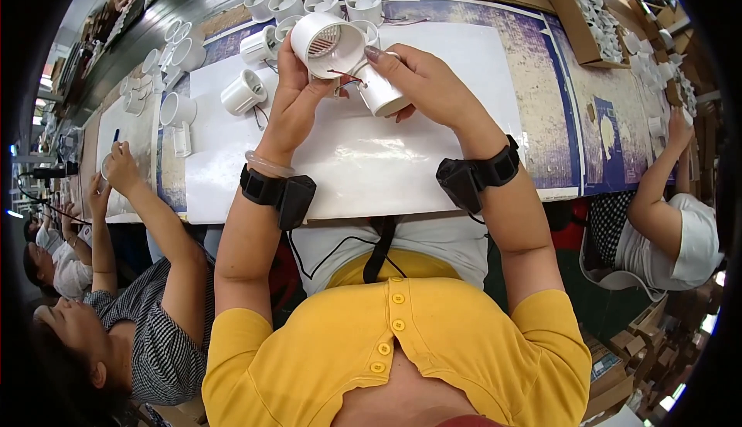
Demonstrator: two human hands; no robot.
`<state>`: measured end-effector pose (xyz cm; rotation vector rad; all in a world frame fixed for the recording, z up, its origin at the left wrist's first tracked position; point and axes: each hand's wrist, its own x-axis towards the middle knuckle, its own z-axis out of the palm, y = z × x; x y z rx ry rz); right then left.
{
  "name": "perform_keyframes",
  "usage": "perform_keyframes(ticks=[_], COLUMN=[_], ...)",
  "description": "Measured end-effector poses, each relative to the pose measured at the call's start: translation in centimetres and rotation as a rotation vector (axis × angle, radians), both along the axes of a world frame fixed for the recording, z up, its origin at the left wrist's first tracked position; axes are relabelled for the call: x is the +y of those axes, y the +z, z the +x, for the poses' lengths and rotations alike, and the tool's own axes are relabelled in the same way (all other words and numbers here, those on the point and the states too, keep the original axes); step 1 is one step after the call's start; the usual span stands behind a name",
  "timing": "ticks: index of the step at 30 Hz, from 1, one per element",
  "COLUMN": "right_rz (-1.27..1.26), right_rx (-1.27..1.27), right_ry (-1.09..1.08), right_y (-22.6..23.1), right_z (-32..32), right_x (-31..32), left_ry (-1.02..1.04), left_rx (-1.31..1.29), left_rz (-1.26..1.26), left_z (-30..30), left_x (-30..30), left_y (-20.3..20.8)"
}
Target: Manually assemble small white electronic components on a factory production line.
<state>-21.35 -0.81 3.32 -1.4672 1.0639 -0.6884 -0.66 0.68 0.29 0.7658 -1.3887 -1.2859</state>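
Observation:
My left hand [296,96] is wrapped round a wide white plastic tube housing [331,39], whose open mouth tilts toward me and shows slats inside. Closed on a smaller white plastic cylinder [382,96] is my right hand [423,81], thumb on top. The two parts are close together above the white sheet [371,164]; whether they are joined cannot be made out. Thin red and dark wires [345,77] run between them. Some of my fingers are hidden behind the parts.
Several white fan units [321,2] stand at the back. Another white unit with wires [244,92] lies to the left, near a white round housing [178,109]. A cardboard box [585,29] of white parts is at back right. Co-workers sit on both sides.

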Motion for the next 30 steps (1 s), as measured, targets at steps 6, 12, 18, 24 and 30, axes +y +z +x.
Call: perform_keyframes(ticks=[6, 12, 18, 24, 30], right_rz=[-0.042, -0.355, -0.671, -0.95, -1.041], right_rx=[0.071, 0.167, 0.229, 0.306, 0.342], right_ry=[-0.071, -0.154, -0.237, -0.364, -0.38], right_y=[-0.1, -0.2, 0.1, -0.3, 0.0], right_z=[-0.3, -0.1, -0.3, -0.2, 0.2], right_x=[-0.3, 0.3, 0.9, 1.0, 1.4], left_ry=[-0.039, -0.095, -0.094, 0.007, 0.024], left_rx=[0.058, 0.195, 0.233, 0.2, 0.279], left_rz=[-0.006, 0.074, 0.075, 0.063, 0.105], left_z=[0.5, 0.4, 0.7, 0.1, 0.3], left_x=[-0.3, 0.0, -0.3, -0.1, -0.1], left_y=[-0.6, -0.3, -0.8, -0.6, -0.9])
